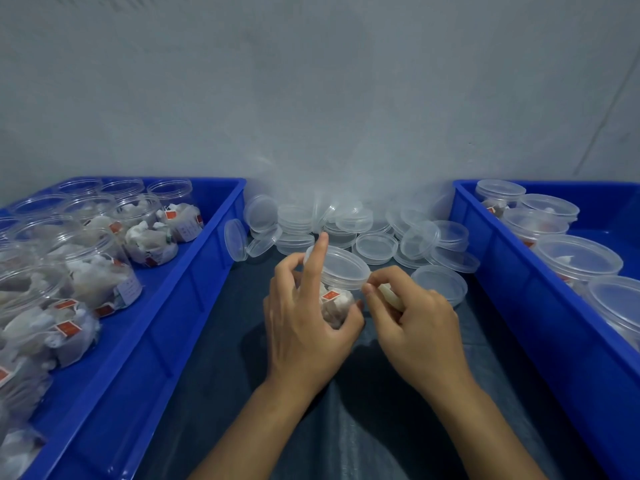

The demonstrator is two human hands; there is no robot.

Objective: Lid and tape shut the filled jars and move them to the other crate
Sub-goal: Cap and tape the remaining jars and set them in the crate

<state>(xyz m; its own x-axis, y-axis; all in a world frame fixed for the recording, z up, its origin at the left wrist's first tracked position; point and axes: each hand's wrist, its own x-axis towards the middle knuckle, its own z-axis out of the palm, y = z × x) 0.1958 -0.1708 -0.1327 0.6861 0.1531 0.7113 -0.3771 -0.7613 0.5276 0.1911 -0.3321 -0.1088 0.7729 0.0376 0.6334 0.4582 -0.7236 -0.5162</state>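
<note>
The left hand (pixel 304 327) wraps a lidded jar (pixel 337 289) of white bags, mid counter. The right hand (pixel 412 317) pinches tape (pixel 389 296) at its lid. Left crate (pixel 166 327) holds open full jars; right crate (pixel 519 306) holds lidded ones.

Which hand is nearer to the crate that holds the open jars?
Left. The left hand grips the jar on the side toward that crate; the right hand is on the jar's far side.

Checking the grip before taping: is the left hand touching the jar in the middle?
Touching. The head view shows the left hand wrapped around the jar, fingers pressed on its wall below the lid.
</note>
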